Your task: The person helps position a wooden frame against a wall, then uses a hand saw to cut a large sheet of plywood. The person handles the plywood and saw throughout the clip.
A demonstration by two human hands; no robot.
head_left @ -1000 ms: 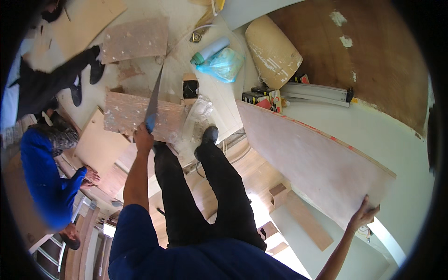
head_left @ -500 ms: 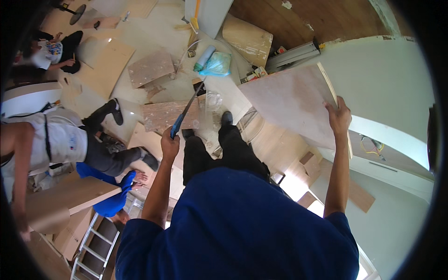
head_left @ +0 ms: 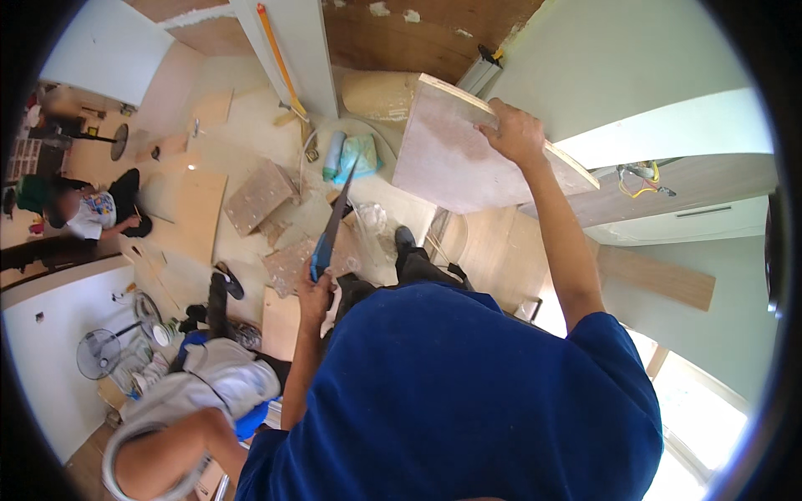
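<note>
Blue short-sleeved shirt (head_left: 468, 392), dark trousers (head_left: 418, 271), black shoe (head_left: 404, 237), bare forearms.

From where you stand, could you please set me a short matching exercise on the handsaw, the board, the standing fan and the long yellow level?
Things:
1. handsaw
2. board
3. standing fan
4. long yellow level

Places:
a. on the floor at lower left, beside the white counter
b. gripped by the left hand, blade pointing away
c. lying on the floor at the top, next to a white panel
d. held up at its edge by the right hand

Pairs: 1-b, 2-d, 3-a, 4-c
</note>
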